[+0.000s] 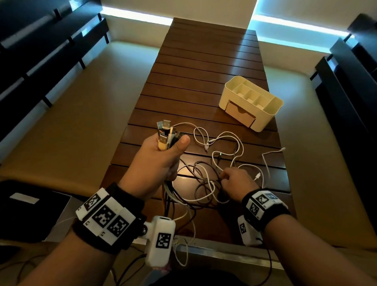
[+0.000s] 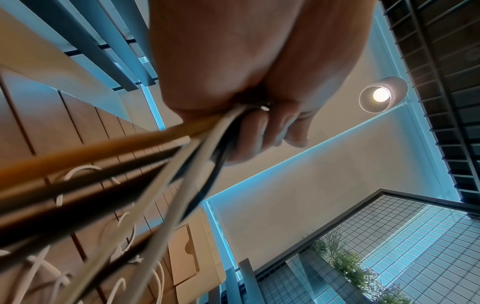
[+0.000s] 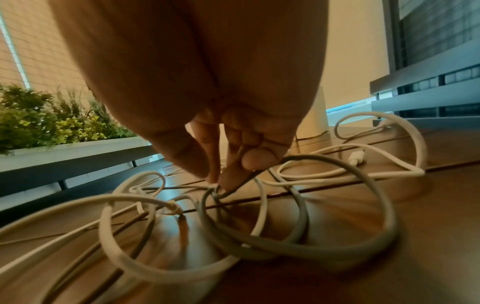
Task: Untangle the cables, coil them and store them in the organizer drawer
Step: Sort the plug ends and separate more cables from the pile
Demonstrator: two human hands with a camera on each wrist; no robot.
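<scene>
1. The left hand [image 1: 156, 159] is raised above the near part of the slatted wooden tabletop [image 1: 202, 78], fist closed round a bundle of cable ends, thumb pressed across the front.
2. The USB plugs [image 1: 167, 133] stick up out of the top of that fist, fanned slightly; one has a yellowish body, the others look metallic or grey.
3. Below the fist the gripped cables [image 2: 155, 164] hang down in a bunch: white, black and an orange-brown one, running towards the near edge of the tabletop.
4. The right hand [image 1: 238, 180] is low over the tabletop, to the right of the left hand, its fingers curled down into the tangle.
5. In the right wrist view its thumb and fingertips [image 3: 257, 160] pinch a thin grey cable [image 3: 337, 164] where several loops cross.
6. The tangle of loose cables [image 1: 216, 163] lies on the tabletop between and beyond the two hands, white and dark strands looped over one another.
7. One white cable end [image 1: 273, 152] trails off to the right, apart from the main knot.
8. The cream organizer [image 1: 251, 102] stands on the tabletop, far right of the tangle, well apart from both hands.
9. Its tan drawer [image 1: 240, 114] faces the near left and appears pushed in, though this is hard to judge; the open compartments on top are divided into several sections.
</scene>
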